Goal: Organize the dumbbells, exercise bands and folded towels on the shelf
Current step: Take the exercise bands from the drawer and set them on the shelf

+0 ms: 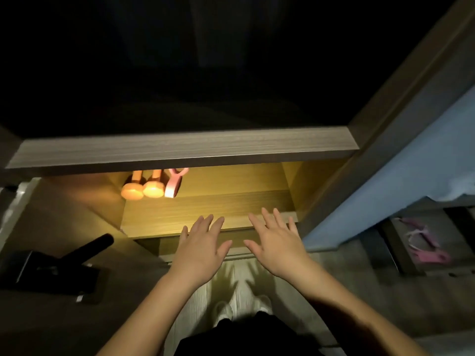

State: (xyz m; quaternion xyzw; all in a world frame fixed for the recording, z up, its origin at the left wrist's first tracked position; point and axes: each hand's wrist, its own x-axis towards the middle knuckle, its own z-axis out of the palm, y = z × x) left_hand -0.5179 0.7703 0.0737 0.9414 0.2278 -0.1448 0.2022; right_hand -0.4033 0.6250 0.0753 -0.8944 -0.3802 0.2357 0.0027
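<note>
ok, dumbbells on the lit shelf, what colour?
Orange-pink under the warm light, two dumbbells side by side; head view, the only one.

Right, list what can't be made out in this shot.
- Dumbbells, head view: far ends hidden behind the upper shelf board.
- Pink band handle, head view: its top is cut off by the same board.
- Upper compartment: too dark to tell its contents.
- Pink item at right: blurred and dim.
- Towels: none visible.
- Both the left hand and right hand are open, empty.
</note>
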